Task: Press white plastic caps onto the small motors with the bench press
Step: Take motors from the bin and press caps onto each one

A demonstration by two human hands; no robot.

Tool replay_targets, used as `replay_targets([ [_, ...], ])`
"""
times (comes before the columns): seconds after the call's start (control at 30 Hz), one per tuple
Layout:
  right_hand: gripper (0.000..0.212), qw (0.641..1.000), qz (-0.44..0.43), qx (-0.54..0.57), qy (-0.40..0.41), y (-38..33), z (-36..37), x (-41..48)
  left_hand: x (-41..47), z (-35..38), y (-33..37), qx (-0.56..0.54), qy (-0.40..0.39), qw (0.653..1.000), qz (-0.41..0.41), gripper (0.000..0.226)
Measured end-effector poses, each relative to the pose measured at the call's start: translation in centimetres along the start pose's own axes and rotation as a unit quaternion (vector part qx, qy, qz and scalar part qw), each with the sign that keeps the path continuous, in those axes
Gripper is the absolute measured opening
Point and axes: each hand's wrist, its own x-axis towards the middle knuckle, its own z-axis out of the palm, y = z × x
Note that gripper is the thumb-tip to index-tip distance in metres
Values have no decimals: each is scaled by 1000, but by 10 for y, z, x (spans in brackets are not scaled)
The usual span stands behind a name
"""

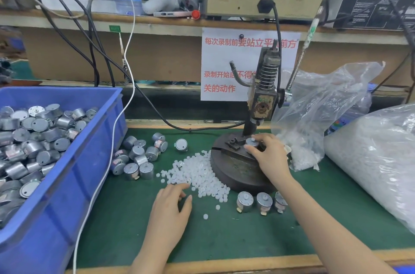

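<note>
Under the curled fingers of the right hand [268, 155], a small silver cylindrical motor [252, 144] stands upright on the fixture block of the bench press [262, 96]. Its long axis is vertical and its shaft end points up, with a white plastic cap [253, 139] on top, below the ram. The thumb and fingers grip the motor's sides.

The left hand [170, 204] rests on the green mat [247, 237]. Its fingers are bent, with the tips at the near edge of a heap of loose white plastic caps [197, 168]. Whether they pinch a cap cannot be told.

Between the two wrists, three capped silver motors [244, 202] stand upright in a row, just beside the press's dark round iron base [233, 175].

Beyond the left hand, loose silver motors [139, 157] lie tipped at mixed angles. Left of that hand runs the wall of a blue plastic bin [94, 161] full of motors.

Clear plastic bags [318, 103] crowd close to the right of the right hand. Bare mat lies open between the forearms, down to the bench's wooden front edge.
</note>
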Motion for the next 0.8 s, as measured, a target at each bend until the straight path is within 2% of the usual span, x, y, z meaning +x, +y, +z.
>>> replay_targets([
  [0.13, 40, 997, 5, -70, -22, -6, 4, 8, 1, 0, 0, 12, -7, 1000, -5, 16],
  [0.23, 43, 996, 12, -82, -32, -8, 5, 9, 1, -1, 1, 15, -11, 1000, -11, 13],
  [0.37, 59, 996, 45, 9, -81, -9, -4, 8, 1, -3, 2, 11, -15, 1000, -12, 12],
  [0.43, 60, 994, 66, 48, -78, -9, -14, 11, 0, -3, 2, 11, -27, 1000, -5, 11],
  [0.5, 58, 985, 112, 125, -44, -9, -28, 18, 1, -3, 1, 26, -46, 999, 13, 12],
  [0.6, 56, 961, 146, 224, 63, -16, -50, 36, 1, -2, 0, 54, -59, 996, 26, 14],
  [0.67, 61, 956, 119, 246, 110, -29, -60, 49, 0, -1, 0, 56, -57, 996, 26, 14],
  [0.8, 62, 945, 73, 293, 123, -60, -77, 87, 0, -1, 0, 42, -49, 998, 24, 12],
])
